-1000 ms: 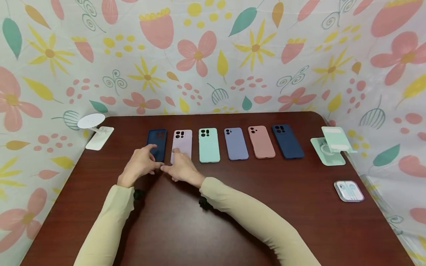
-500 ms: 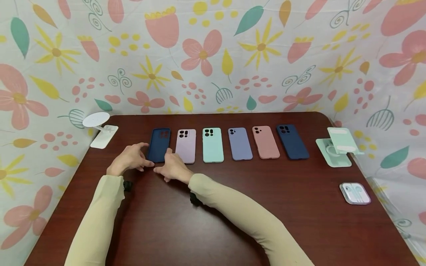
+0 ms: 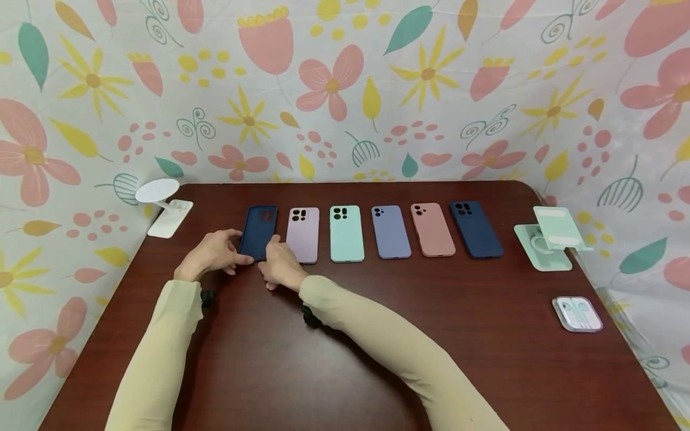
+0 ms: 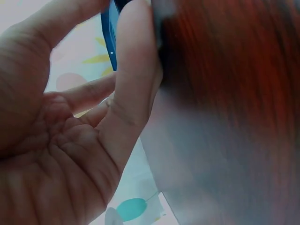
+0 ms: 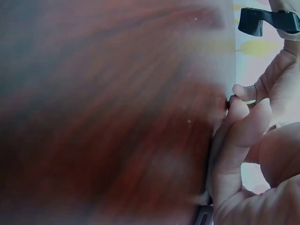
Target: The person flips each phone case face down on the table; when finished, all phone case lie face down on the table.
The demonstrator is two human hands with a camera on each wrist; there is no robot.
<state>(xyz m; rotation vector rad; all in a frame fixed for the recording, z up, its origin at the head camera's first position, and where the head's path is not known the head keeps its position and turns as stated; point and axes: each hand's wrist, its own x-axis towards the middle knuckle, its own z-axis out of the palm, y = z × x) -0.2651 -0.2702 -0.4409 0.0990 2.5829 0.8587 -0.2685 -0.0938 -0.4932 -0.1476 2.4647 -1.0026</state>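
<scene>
A dark blue phone case [image 3: 257, 232] lies flat at the left end of a row of cases, its hollow side apparently up. My left hand [image 3: 212, 252] grips its lower left corner, with the index finger along the left edge and the thumb at the bottom. At the lower right corner, my right hand [image 3: 280, 264] pinches the same case between thumb and index finger. The left wrist view shows a blue case edge [image 4: 109, 42] behind the fingers. Right of it lies a lilac phone case [image 3: 303, 236], close to my right hand.
Mint [image 3: 347, 236], periwinkle [image 3: 391, 233], pink [image 3: 433, 230] and navy [image 3: 477, 230] cases continue the row. A white stand [image 3: 169, 218] is at the far left. On the right are a mint folding stand [image 3: 544, 239] and boxed earphones [image 3: 577, 313]. Patterned cloth borders the table [image 3: 323, 347].
My left hand has drawn back left from over the dark blue case to its lower left corner. My right hand has come off the lilac case to the blue case's lower right corner.
</scene>
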